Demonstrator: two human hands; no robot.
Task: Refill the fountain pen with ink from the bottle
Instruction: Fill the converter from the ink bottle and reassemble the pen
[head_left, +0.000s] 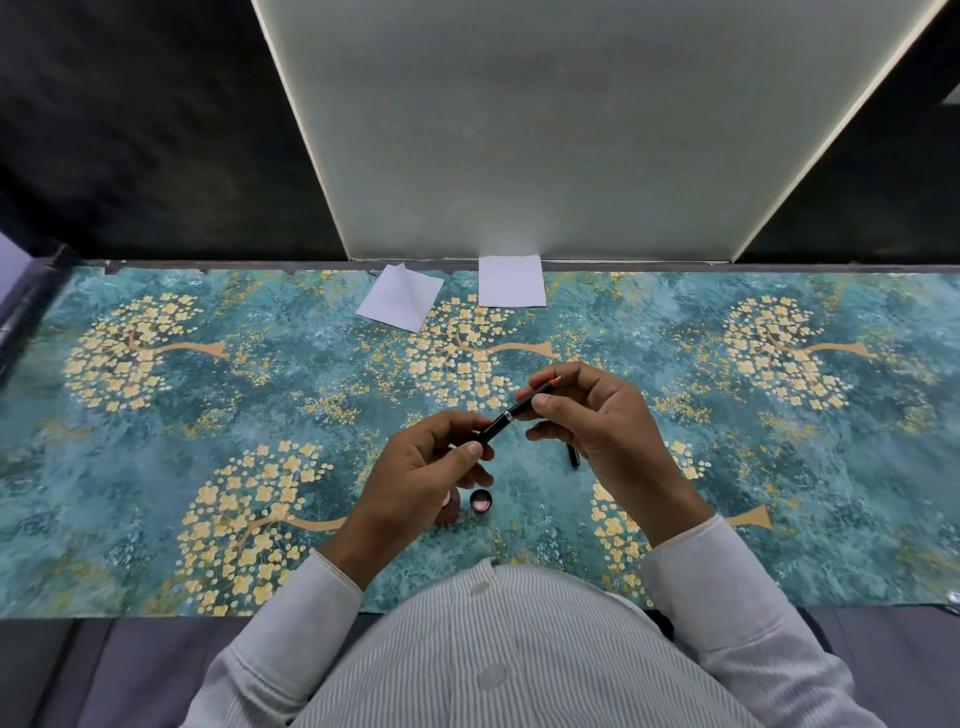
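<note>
A slim black fountain pen (500, 422) with a silver ring is held above the table between both hands. My left hand (426, 478) pinches its barrel end with thumb and fingers. My right hand (597, 415) pinches the front section, and the reddish nib tip (557, 380) pokes out past the fingers. The ink bottle (451, 506) stands on the table under my left hand, mostly hidden. Its round black lid (480, 500) lies beside it, inside up. A black pen cap (574, 457) lies on the table under my right hand.
Two white paper sheets lie at the table's far edge, one (400, 304) with a curled corner and one (511, 281) flat. The table (156, 467) has a teal cover with gold flower trees. A white panel (519, 130) rises behind it.
</note>
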